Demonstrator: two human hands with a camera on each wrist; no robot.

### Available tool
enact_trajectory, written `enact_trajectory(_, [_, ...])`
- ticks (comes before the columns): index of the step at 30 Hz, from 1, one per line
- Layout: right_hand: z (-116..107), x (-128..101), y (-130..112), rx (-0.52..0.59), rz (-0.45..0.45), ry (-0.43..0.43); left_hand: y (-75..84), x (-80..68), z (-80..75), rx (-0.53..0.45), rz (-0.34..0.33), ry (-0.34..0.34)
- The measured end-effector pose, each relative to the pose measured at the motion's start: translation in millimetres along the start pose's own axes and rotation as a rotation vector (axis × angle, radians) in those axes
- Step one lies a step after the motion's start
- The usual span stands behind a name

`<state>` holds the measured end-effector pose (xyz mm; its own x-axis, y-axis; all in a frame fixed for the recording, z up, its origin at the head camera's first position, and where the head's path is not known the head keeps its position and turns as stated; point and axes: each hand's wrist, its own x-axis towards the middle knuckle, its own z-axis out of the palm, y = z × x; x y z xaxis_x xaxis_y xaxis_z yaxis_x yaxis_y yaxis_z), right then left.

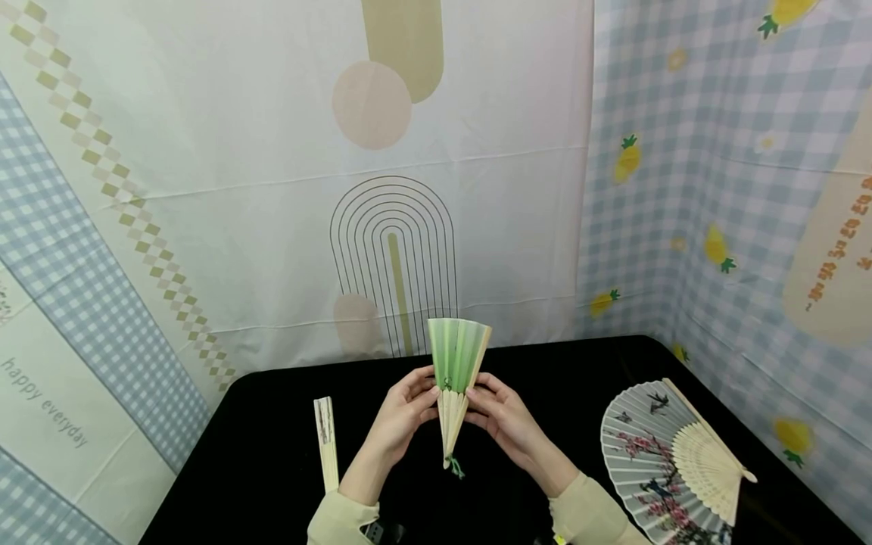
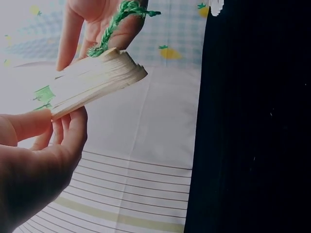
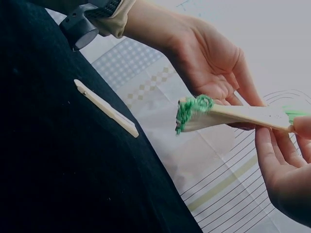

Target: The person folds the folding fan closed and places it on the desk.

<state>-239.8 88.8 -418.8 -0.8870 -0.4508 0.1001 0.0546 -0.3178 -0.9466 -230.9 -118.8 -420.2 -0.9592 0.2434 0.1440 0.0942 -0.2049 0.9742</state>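
Note:
A green folding fan [image 1: 455,359] with pale wooden ribs is held up above the black table, partly spread, its leaf upward and its pivot end down. The left hand [image 1: 402,416] pinches its left edge between thumb and fingers. On the opposite edge, the right hand [image 1: 507,420] pinches the outer rib. A green braided cord [image 2: 116,26] hangs from the pivot end; the right wrist view shows this cord [image 3: 194,109] beside the stacked ribs. Fingers behind the fan are partly hidden.
A closed folding fan [image 1: 327,446] lies on the black table [image 1: 259,454] left of the left forearm. Toward the right edge lies a spread white fan [image 1: 640,446] with pink blossoms and birds. Patterned cloth [image 1: 272,250] hangs behind the table.

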Motion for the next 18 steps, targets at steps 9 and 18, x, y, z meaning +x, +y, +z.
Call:
enact_trajectory(9, [1.6,0.4,-1.6,-0.002,0.005,-0.034,-0.2,1.1,0.6,-0.017,-0.02,-0.004])
enact_trajectory(18, [3.3,-1.4,1.7,-0.014,0.026,-0.005,-3.8,-1.5,-3.9,-0.082,-0.039,-0.053])
